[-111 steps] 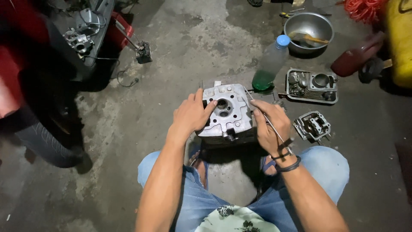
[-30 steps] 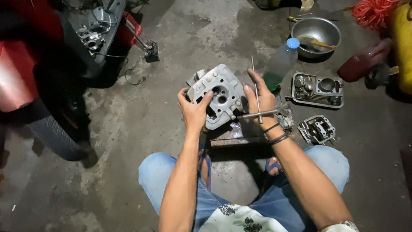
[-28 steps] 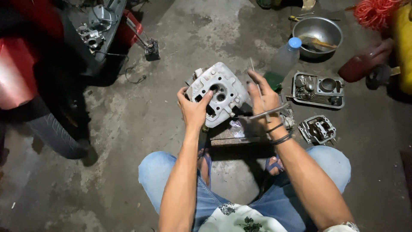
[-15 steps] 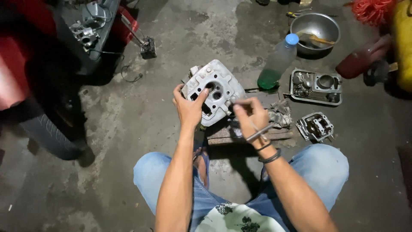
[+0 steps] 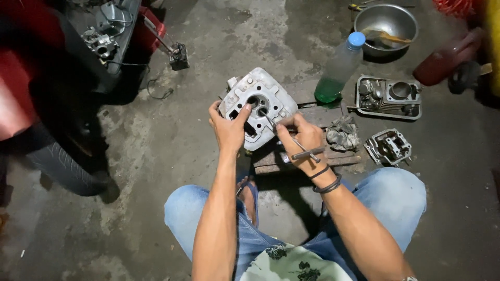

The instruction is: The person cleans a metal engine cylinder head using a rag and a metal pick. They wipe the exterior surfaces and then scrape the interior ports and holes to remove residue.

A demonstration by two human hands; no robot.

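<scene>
Cylinder head (image 5: 259, 106), a pale grey aluminium casting with a round bore in its face, sits tilted just above the middle of the frame, propped over a wooden block (image 5: 291, 156) on the concrete floor (image 5: 156, 171). Going from the largest things down: a red motorcycle (image 5: 31, 88) with its black tyre fills the upper left and left edge, its exposed engine parts near the top left corner. The person's blue jeans (image 5: 396, 203) spread across the bottom of the frame, both forearms reaching up from there. A steel bowl (image 5: 390, 21) stands at the upper right with a dark red container (image 5: 448, 62) to its right. Below the bowl lies a rectangular grey engine cover (image 5: 388, 97), and lower right of that a smaller metal engine part (image 5: 389, 147). A clear plastic bottle (image 5: 338, 70) with a blue cap and green liquid leans between the cylinder head and the engine cover. A crumpled grey rag (image 5: 342, 132) rests just right of the wooden block. The left hand (image 5: 228, 127) grips the lower left edge of the cylinder head, thumb laid on its face, fingers wrapped behind. The right hand (image 5: 304, 140), with dark bands at the wrist, is closed around a slim metal T-handle tool (image 5: 291, 140), whose shaft runs up and left to the central bore of the cylinder head.
</scene>
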